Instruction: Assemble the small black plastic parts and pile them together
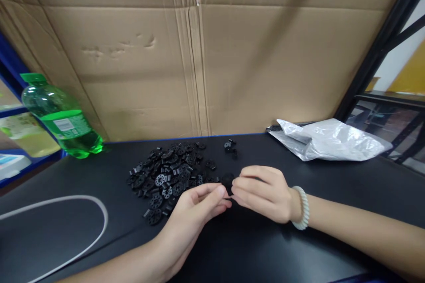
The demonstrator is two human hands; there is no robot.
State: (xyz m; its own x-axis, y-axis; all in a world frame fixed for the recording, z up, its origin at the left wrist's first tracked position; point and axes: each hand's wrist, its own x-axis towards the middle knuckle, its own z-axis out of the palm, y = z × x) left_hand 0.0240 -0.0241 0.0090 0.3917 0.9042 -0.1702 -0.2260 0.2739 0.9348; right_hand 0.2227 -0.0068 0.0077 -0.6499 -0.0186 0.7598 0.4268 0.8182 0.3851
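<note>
Between my two hands is a small round black part, blurred and partly covered by fingers. My left hand pinches it from the left with thumb and fingertips. From the right, the bent fingers of my right hand close on its other side; a pale coil band circles that wrist. A heap of black plastic discs with holes and small clips lies just beyond and left of my left hand. Past the held part, a few more black pieces sit apart on the table.
At the back left of the black table a green bottle leans. A white cable loops across the left side. A silver-white plastic bag lies at the back right. Tall cardboard walls the rear edge.
</note>
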